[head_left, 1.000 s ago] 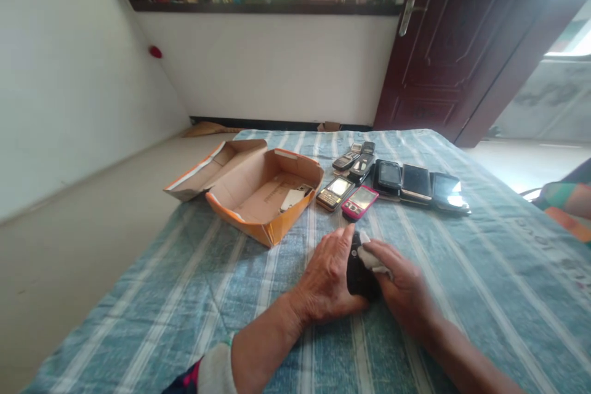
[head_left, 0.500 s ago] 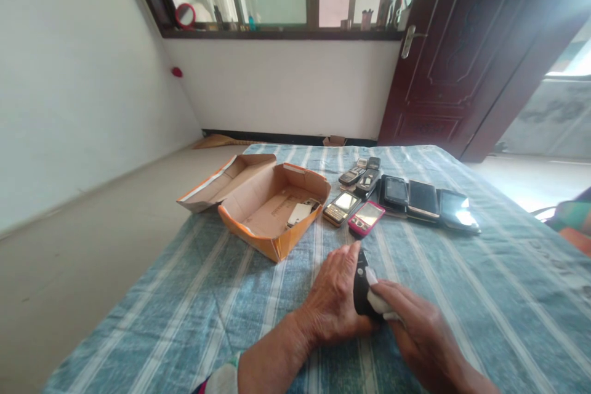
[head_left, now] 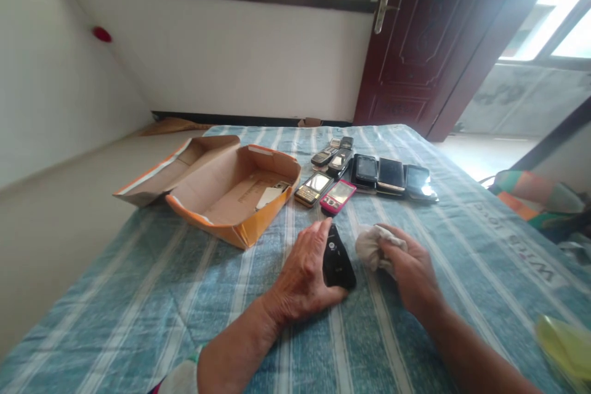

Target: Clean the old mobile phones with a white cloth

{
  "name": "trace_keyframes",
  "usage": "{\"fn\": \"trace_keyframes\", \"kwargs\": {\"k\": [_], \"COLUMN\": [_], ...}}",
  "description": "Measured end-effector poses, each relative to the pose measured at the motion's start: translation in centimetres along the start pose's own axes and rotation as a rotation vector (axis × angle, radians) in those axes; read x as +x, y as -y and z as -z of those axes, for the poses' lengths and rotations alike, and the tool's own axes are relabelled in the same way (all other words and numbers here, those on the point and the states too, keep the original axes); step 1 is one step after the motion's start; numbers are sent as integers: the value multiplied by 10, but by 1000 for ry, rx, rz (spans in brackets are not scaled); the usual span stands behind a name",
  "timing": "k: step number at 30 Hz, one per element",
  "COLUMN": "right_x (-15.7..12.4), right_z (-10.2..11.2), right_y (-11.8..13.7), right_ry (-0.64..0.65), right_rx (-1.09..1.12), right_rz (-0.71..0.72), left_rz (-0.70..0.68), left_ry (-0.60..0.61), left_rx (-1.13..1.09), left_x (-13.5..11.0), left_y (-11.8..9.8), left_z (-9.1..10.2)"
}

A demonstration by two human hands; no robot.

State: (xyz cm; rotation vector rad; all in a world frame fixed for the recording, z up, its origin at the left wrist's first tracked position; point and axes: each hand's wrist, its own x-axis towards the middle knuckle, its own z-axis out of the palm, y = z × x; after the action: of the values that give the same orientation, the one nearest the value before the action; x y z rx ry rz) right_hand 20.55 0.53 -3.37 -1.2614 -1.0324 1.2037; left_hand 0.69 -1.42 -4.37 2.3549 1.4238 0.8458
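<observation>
My left hand [head_left: 307, 268] grips a black mobile phone [head_left: 338, 263] tilted up on its edge, its back with a camera lens turned toward the right. A crumpled white cloth [head_left: 379, 247] is bunched in the fingers of my right hand [head_left: 413, 271], a short way right of the phone and apart from it. Just beyond my left hand lie a pink phone [head_left: 338, 196] and a gold-keyed phone [head_left: 314, 189]. Behind them several older keypad phones [head_left: 340, 161] sit close together.
An open orange cardboard box [head_left: 247, 234] stands left of the phones, a white phone [head_left: 266, 197] inside. Dark touchscreen phones [head_left: 390, 173] line up at the back right. Something yellow [head_left: 564, 345] rests at the lower right. A striped cloth [head_left: 221, 320] covers the table.
My right hand has drawn the cloth away from the phone to the right. The phone stays in my left hand, its back now more exposed. The view has turned rightward and down.
</observation>
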Motion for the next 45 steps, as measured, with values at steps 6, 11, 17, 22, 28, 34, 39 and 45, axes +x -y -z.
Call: {"fn": "trace_keyframes", "kwargs": {"k": [6, 11, 17, 22, 28, 34, 39, 45], "right_x": [2, 0, 1, 1, 0, 1, 0, 0], "right_z": [-2, -4, -2, -2, -1, 1, 0, 0], "right_y": [1, 3, 1, 2, 2, -2, 0, 1], "right_ry": [22, 27, 50, 68, 79, 118, 124, 114], "right_rx": [133, 105, 93, 119, 108, 97, 89, 97], "right_rz": [-72, -74, -86, -113, -112, -103, -112, -127], "left_rz": [-95, -49, -28, -25, -5, -12, -22, -6], "left_ry": [-86, -91, -92, -93, -86, -89, -91, -83], "left_rx": [59, 68, 68, 67, 36, 41, 52, 43], "left_x": [2, 3, 4, 3, 3, 3, 3, 3], "left_y": [3, 0, -1, 0, 0, 1, 1, 1], "left_z": [-3, 0, 0, -1, -1, -1, -2, -1]}}
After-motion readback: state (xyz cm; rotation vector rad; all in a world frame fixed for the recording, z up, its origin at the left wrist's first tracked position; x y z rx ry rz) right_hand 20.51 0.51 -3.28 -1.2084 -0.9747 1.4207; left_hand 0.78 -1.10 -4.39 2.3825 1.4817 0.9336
